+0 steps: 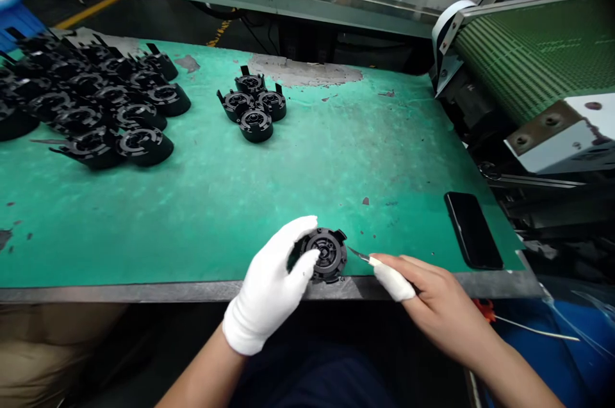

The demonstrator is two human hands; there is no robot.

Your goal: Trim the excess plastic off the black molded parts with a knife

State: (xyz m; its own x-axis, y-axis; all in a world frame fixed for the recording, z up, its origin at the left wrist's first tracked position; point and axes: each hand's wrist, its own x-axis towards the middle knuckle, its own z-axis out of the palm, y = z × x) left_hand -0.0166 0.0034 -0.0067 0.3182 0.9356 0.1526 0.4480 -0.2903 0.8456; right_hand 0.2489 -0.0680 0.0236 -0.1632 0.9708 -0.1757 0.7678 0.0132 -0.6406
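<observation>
My left hand (273, 286), in a white glove, grips a round black plastic part (331, 254) at the bench's front edge. Its thumb lies over the part's face, which shows ring-shaped ribs and small tabs on the rim. My right hand (427, 286) is bare except for a white cover on the thumb. Between thumb and fingers it pinches a small knife (359, 255), the thin blade pointing left at the part's rim. A narrow gap seems to separate the blade tip from the rim. The knife's handle is mostly hidden in the hand.
Several similar black parts (255, 125) stand grouped mid-bench, and a larger cluster (144, 142) fills the left. A black phone (473, 230) lies on the green bench top (384, 158) at right. Beyond it is a green conveyor belt (542, 49). A blue bin (19, 17) sits far left.
</observation>
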